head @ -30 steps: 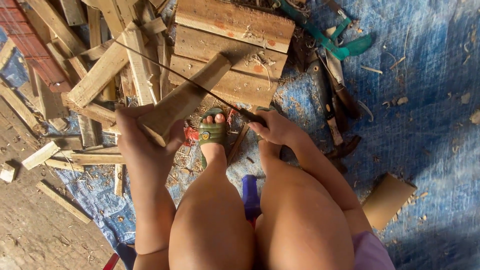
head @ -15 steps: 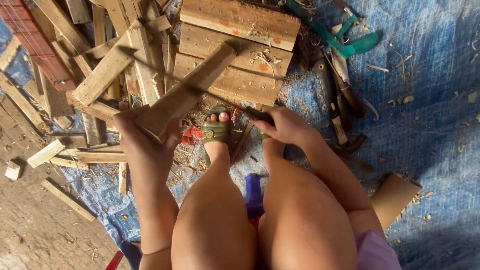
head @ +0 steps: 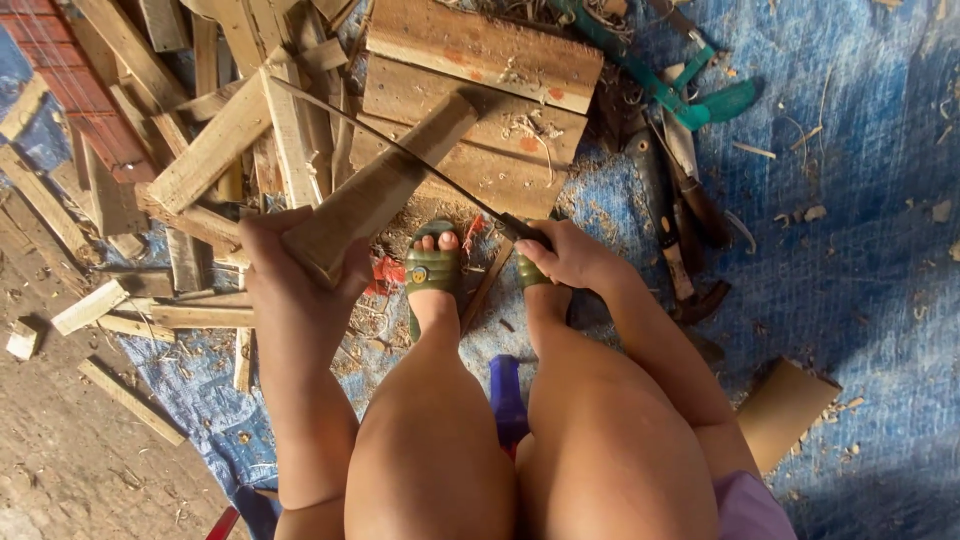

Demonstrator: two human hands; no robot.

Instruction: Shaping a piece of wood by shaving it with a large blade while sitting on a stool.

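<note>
Wooden stick (head: pixel 375 195), squared and pale: lower end clamped in the left hand (head: pixel 290 275), fingers wrapped fully round it, upper end propped against the stacked planks (head: pixel 480 100) so it slopes away from the body; judged, the prop steadies it against blade pressure. Right hand (head: pixel 570 255) closed tight on the handle of a long thin knife (head: pixel 400 150), blade laid diagonally across the stick's upper face, tip pointing up-left. Both feet in green sandals (head: pixel 433 270) planted just behind the stick's base, a purple stool (head: pixel 507 395) between the knees. Shavings and sawdust lie on the blue tarp (head: pixel 850 200) around the feet. Further out: heap of offcut slats (head: pixel 200 150) at left, teal-handled tool (head: pixel 690 100) and other dark-handled tools (head: pixel 660 200) right of the planks.
</note>
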